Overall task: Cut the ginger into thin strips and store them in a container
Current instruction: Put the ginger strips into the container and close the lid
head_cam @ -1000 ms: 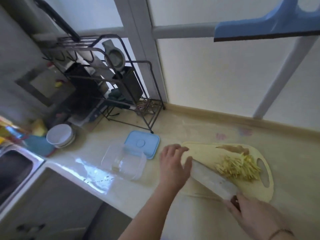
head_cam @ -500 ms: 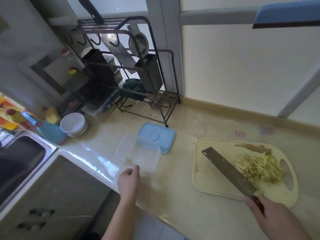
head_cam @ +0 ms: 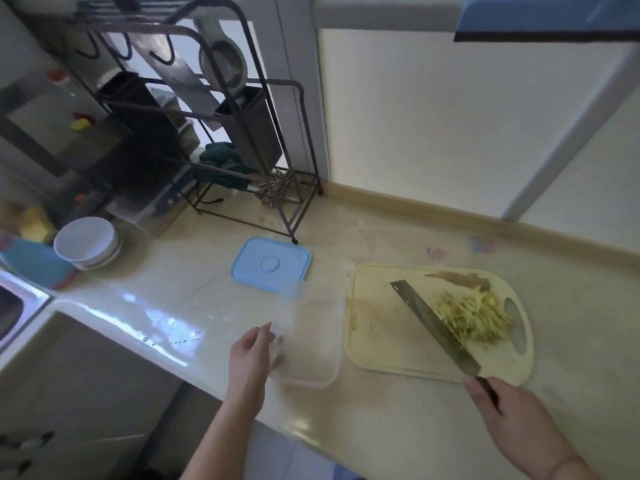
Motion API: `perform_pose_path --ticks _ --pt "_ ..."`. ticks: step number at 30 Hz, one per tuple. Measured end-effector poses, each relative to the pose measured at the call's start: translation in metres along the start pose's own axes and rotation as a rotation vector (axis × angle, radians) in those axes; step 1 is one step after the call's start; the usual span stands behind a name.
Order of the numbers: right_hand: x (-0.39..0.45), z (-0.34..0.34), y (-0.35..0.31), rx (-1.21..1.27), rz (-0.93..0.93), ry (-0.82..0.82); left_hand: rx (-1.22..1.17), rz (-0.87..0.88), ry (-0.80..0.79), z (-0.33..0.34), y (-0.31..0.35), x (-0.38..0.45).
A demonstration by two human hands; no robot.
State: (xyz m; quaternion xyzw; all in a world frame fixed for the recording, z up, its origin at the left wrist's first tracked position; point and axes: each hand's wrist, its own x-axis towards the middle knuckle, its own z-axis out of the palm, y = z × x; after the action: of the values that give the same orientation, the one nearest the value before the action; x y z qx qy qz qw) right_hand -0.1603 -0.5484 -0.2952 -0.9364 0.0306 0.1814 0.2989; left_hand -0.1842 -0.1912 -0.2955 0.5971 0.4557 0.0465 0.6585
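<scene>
Left hand (head_cam: 251,355) on clear container (head_cam: 311,337)

My head camera, the only view, looks forward and steeply down from close above the tabletop (head_cam: 398,420), taking in both my forearms and the window wall beyond.

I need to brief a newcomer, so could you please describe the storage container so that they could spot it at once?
On the beige counter, look just left of the pale yellow cutting board that carries the ginger strips. The container sits there, its left edge held by the left hand. Unlike the flat blue lid behind it, it is clear, see-through and boxy.
</scene>
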Motion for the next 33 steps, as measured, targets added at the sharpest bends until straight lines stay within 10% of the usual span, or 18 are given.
perform_pose_path --ticks 11,16,33 --pt "-0.011 -0.012 0.002 0.366 0.226 -0.183 0.472 0.594 0.071 0.036 0.013 -0.018" --pt "-0.008 -0.050 0.010 0.770 0.318 -0.243 0.602 0.630 0.031 0.059 0.014 -0.022" --pt "-0.021 -0.080 0.051 0.809 0.380 -0.121 0.743 0.758 0.048 0.082 0.017 -0.023"
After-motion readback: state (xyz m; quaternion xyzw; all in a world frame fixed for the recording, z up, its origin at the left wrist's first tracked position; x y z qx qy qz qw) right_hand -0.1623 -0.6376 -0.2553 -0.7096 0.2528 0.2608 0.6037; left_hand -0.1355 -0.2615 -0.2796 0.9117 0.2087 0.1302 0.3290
